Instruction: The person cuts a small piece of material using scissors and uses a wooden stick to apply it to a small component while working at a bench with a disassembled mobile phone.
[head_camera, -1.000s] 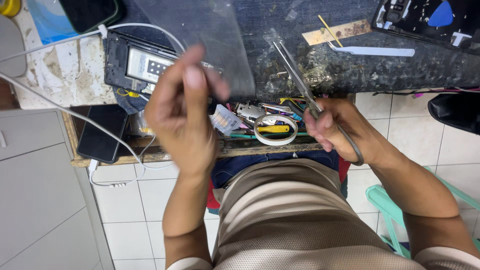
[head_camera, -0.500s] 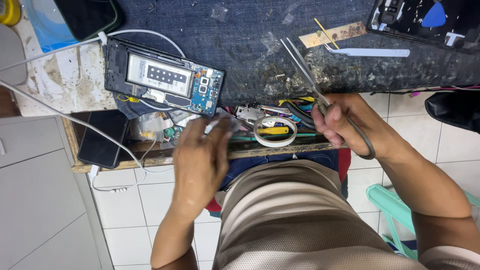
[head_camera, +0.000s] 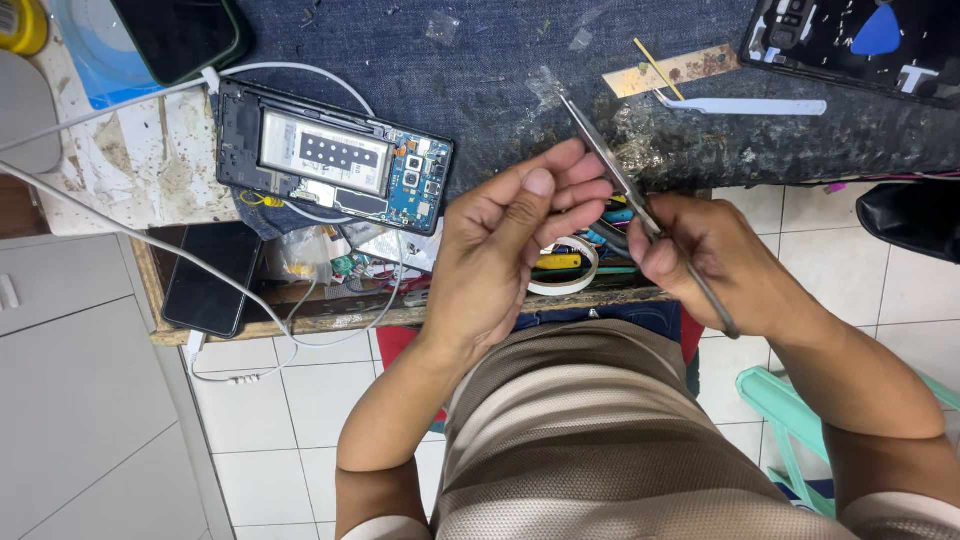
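Note:
My right hand (head_camera: 720, 265) grips long metal tweezers (head_camera: 600, 150) whose tips point up and left over the dark mat (head_camera: 480, 70). My left hand (head_camera: 510, 250) is raised beside them, thumb pressed to the curled fingers and fingertips touching the tweezers' blade. Whether it pinches anything small is hidden. An opened phone (head_camera: 330, 160) lies to the left on the mat, its battery and blue circuit board exposed.
A tape roll (head_camera: 565, 275) and small tools fill the open drawer below my hands, with a black phone (head_camera: 210, 280) at its left. White cables (head_camera: 100, 215) run across the bench. A phone back cover (head_camera: 850, 45) and white strip (head_camera: 745, 105) lie top right. Teal stool (head_camera: 790, 400) lower right.
My left hand was up near the camera, dropped into the drawer, then rose to meet the tweezers. My right hand stayed put with the tweezers.

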